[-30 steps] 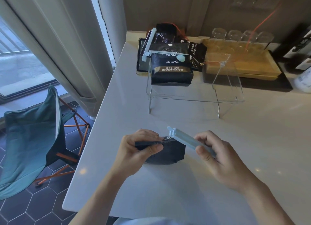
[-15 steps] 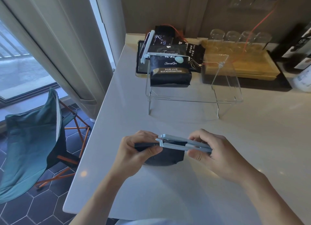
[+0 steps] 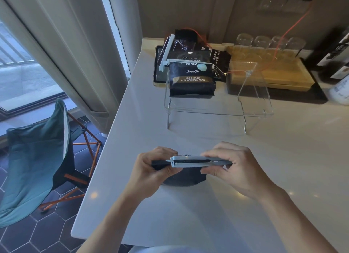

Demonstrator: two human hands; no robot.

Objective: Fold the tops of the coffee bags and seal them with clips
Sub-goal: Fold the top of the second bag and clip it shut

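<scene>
The dark coffee bag point(image 3: 182, 179) stands on the white surface point(image 3: 217, 215) close to the person. The left hand point(image 3: 151, 172) pinches the folded top at its left end, and the right hand point(image 3: 233, 167) grips the pale clip point(image 3: 192, 161), which lies along the fold. To seal well, keep the fold flat and tight, seat the whole strip inside the clip, then press it closed from the hinge outward.
</scene>
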